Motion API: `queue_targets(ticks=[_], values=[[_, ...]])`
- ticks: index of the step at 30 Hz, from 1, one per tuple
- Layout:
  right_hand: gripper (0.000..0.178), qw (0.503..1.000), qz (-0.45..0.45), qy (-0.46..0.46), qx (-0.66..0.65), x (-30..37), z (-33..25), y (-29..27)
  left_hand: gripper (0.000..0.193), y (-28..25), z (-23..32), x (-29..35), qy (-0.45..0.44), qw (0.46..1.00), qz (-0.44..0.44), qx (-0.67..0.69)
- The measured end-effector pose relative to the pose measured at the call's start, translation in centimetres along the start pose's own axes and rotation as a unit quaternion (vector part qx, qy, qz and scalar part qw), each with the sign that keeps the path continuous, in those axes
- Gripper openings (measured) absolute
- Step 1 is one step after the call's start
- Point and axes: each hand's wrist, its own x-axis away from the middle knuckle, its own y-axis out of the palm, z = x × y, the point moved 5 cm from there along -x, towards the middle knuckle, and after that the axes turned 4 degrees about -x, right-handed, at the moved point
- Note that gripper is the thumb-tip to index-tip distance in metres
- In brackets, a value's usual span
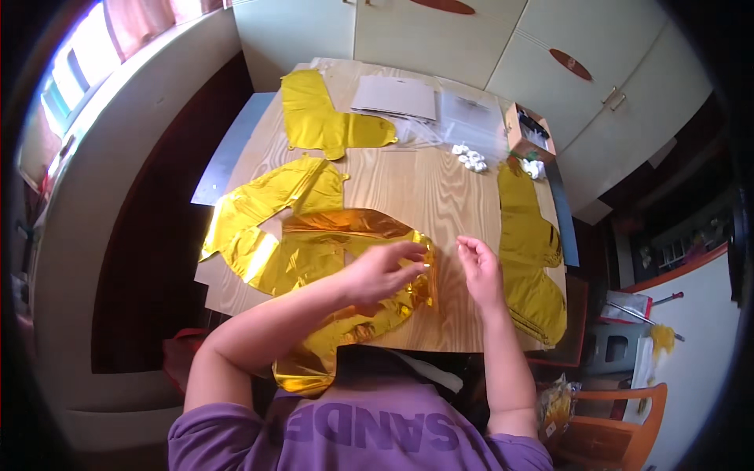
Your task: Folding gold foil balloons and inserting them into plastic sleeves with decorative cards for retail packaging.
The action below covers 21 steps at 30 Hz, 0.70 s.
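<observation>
A shiny gold foil balloon (310, 255), flat and creased, lies in front of me. Part of it hangs over the table's near edge against my shirt. My left hand (382, 272) is over its right end, with bent fingers and thumb apart and gold foil showing between them. Just right of the balloon, my right hand (481, 271) is raised over bare wood. Its thumb and fingertips are pinched together; whatever they may hold is too small to make out.
Another flat gold balloon (310, 118) lies at the far left, and one more (528, 243) along the right edge. Toward the back are a grey card stack (394, 97), clear plastic sleeves (471, 118), small white bundles (470, 158) and an open box (531, 132). An orange chair (640, 432) stands right.
</observation>
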Motion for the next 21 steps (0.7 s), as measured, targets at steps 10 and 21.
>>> queue_targets(ticks=[10, 21], values=[[0.052, 0.934, -0.254, -0.125, 0.216, 5.9, -5.5, -1.2, 0.087, -3.0, -5.9, -0.3, 0.073, 0.854, 0.087, -0.507], [0.031, 0.97, 0.014, 0.106, 0.22, 2.6, -2.1, -14.7, 0.084, -1.5, -3.5, -9.2, 0.259, 0.86, -0.021, -0.44]])
